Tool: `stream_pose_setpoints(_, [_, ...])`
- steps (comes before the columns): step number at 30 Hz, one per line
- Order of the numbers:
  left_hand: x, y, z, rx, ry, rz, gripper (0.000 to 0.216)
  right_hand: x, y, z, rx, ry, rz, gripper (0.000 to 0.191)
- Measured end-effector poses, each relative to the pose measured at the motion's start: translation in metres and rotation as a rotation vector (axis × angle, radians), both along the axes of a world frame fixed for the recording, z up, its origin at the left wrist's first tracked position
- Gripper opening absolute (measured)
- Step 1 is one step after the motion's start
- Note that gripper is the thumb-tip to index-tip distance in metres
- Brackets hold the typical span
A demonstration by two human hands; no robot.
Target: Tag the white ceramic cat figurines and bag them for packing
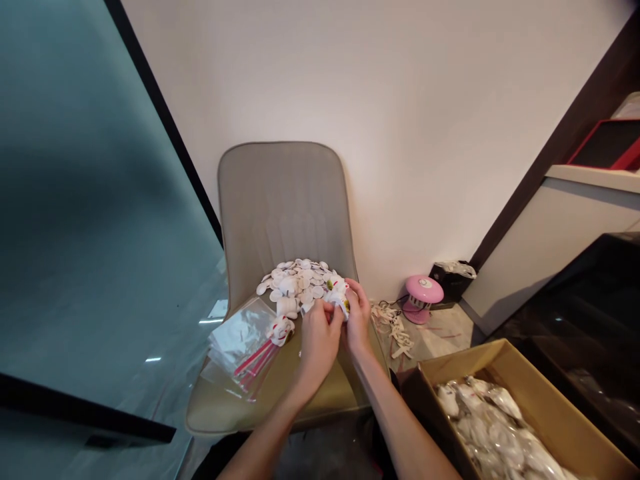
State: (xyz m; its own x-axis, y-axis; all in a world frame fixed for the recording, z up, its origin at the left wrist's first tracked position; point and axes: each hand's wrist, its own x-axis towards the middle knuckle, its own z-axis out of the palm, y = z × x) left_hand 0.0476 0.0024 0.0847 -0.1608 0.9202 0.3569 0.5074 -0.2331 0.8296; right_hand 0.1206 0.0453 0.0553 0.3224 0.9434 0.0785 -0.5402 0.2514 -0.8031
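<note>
Over the chair seat, my right hand (359, 317) is closed round a small white cat figurine (338, 288) with red and gold-green details. My left hand (320, 337) pinches at the near side of the same figurine, its fingertips partly hidden. Behind them spreads a heap of white round discs (303, 273), with a short stack of discs (287, 307) at its front. Left of my hands, a second cat figurine (281, 330) lies on clear plastic bags (245, 333) with pink-red strips along their edges.
Everything lies on a grey-beige chair (285, 193) against a white wall. At lower right stands a cardboard box (465, 357) of wrapped white pieces (495, 427). A pink lamp-like device (424, 290) and paper scraps (397, 333) are on the floor. Left is a glass panel (90, 200).
</note>
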Motion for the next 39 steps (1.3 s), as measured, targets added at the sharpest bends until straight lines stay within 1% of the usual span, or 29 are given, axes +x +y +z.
stream_pose_setpoints(3, [0.004, 0.002, -0.001, -0.071, -0.069, 0.044, 0.021, 0.0, -0.001, 0.003, 0.01, -0.059, -0.051, 0.04])
stream_pose_setpoints(7, [0.005, 0.006, -0.003, -0.123, -0.127, 0.048, 0.02, -0.001, 0.0, 0.002, 0.024, -0.115, -0.094, 0.04])
stream_pose_setpoints(11, [0.002, 0.007, -0.007, -0.132, -0.172, 0.04, 0.021, -0.001, 0.0, 0.002, 0.049, -0.203, -0.095, 0.039])
stream_pose_setpoints(15, [-0.003, 0.006, -0.009, -0.098, -0.181, 0.019, 0.022, 0.003, -0.002, 0.009, 0.085, -0.365, -0.122, 0.039])
stream_pose_setpoints(17, [-0.008, 0.004, -0.008, -0.072, -0.119, 0.002, 0.024, 0.009, -0.004, 0.013, 0.115, -0.452, -0.155, 0.042])
stream_pose_setpoints(19, [-0.016, 0.002, -0.008, -0.039, 0.016, 0.007, 0.027, 0.015, -0.009, 0.014, 0.123, -0.546, -0.201, 0.045])
stream_pose_setpoints(21, [-0.026, -0.003, -0.007, -0.001, 0.241, 0.031, 0.025, 0.022, -0.016, 0.013, 0.12, -0.646, -0.23, 0.041])
stream_pose_setpoints(24, [-0.041, -0.015, -0.01, 0.024, 0.589, 0.084, 0.023, 0.034, -0.031, 0.008, 0.122, -0.806, -0.21, 0.036])
stream_pose_setpoints(27, [-0.048, -0.031, -0.018, -0.003, 0.773, 0.078, 0.032, 0.047, -0.044, 0.003, 0.096, -1.039, -0.206, 0.036])
stream_pose_setpoints(30, [-0.046, -0.043, -0.03, -0.091, 0.846, 0.054, 0.043, 0.055, -0.054, -0.004, 0.076, -1.252, -0.176, 0.035])
stream_pose_setpoints(33, [-0.043, -0.045, -0.04, -0.193, 0.87, -0.018, 0.051, 0.054, -0.063, -0.016, 0.157, -1.411, -0.058, 0.037])
stream_pose_setpoints(36, [-0.045, -0.041, -0.046, -0.272, 0.847, -0.082, 0.047, 0.045, -0.071, -0.035, 0.16, -1.562, 0.042, 0.045])
stream_pose_setpoints(39, [-0.05, -0.033, -0.046, -0.318, 0.783, -0.116, 0.039, 0.037, -0.076, -0.051, 0.157, -1.63, 0.143, 0.055])
